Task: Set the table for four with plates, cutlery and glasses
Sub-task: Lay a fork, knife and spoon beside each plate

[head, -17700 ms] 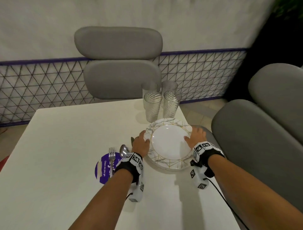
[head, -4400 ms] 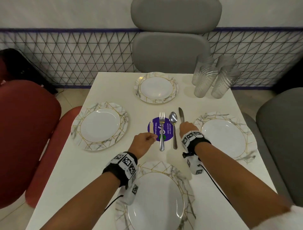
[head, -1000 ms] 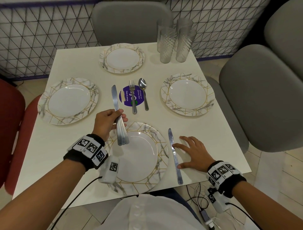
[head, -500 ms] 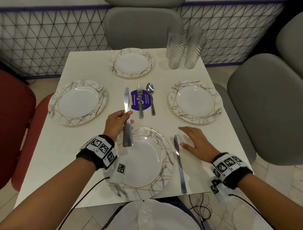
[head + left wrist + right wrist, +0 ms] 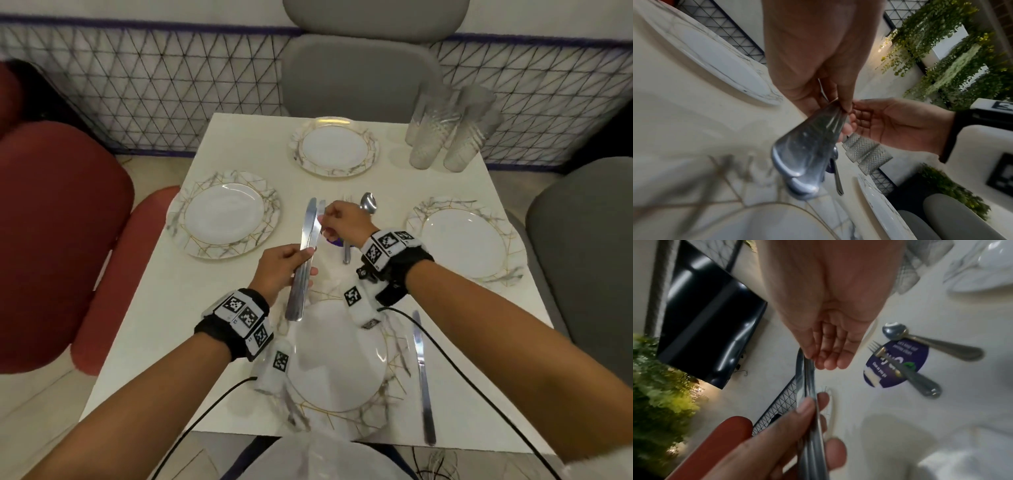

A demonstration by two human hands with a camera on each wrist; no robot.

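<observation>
My left hand [image 5: 297,263] grips a bundle of steel knives [image 5: 303,260] by the handles, above the table's middle. My right hand [image 5: 324,222] reaches across and pinches the blade of one knife near its tip. In the left wrist view the knife handles [image 5: 807,154] point at the camera, with the right hand [image 5: 890,120] behind them. The right wrist view shows the blades [image 5: 807,386] under my fingertips [image 5: 826,360]. One knife [image 5: 423,377] lies right of the near plate [image 5: 339,394]. Other plates sit left [image 5: 224,214], far [image 5: 334,147] and right [image 5: 466,240]. A fork [image 5: 900,369] and spoon [image 5: 920,340] lie at the centre.
Several ribbed glasses [image 5: 445,130] stand bunched at the far right corner. A purple coaster [image 5: 896,363] lies under the fork. Grey chairs [image 5: 363,68] stand at the far and right sides and a red chair [image 5: 58,222] at the left. Wrist cables trail over the near edge.
My right hand has left the table beside the laid knife and moved up and left to the blades. My left hand has carried the knives slightly forward.
</observation>
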